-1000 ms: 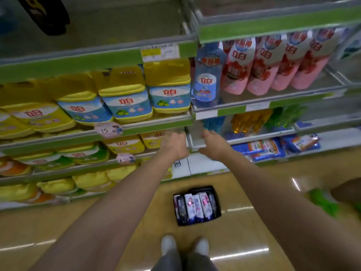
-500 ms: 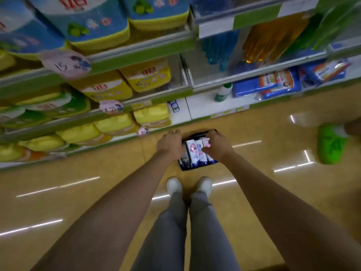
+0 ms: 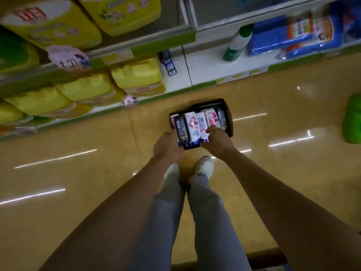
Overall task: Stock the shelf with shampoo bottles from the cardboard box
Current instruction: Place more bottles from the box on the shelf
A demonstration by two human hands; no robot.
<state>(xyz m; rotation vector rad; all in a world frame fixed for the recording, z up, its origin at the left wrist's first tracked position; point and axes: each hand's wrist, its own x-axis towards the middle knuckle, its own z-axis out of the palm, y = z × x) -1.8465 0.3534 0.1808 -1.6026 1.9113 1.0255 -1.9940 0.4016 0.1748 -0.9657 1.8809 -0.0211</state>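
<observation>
Both hands have dropped from shelf height down to the cardboard box on the floor just ahead of the feet, and the view has tipped down with them. Shampoo bottles lie packed side by side in the box, a little above the middle of the frame, their long axes running from the near edge toward the shelves, so their near ends face the person. The left hand sits at the box's near-left corner, fingers curled against the outer dark bottle; whether it has a real grip on it I cannot tell. The right hand sits at the near-right, fingers curled around the end of the pink and white bottles, apparently gripping them. Both arms reach straight down and forward, wrists about level, equally near the box. Lifting looks like the next step. Beyond the box the white bottom shelf at upper centre has bare space, beside yellow jugs at upper left.
</observation>
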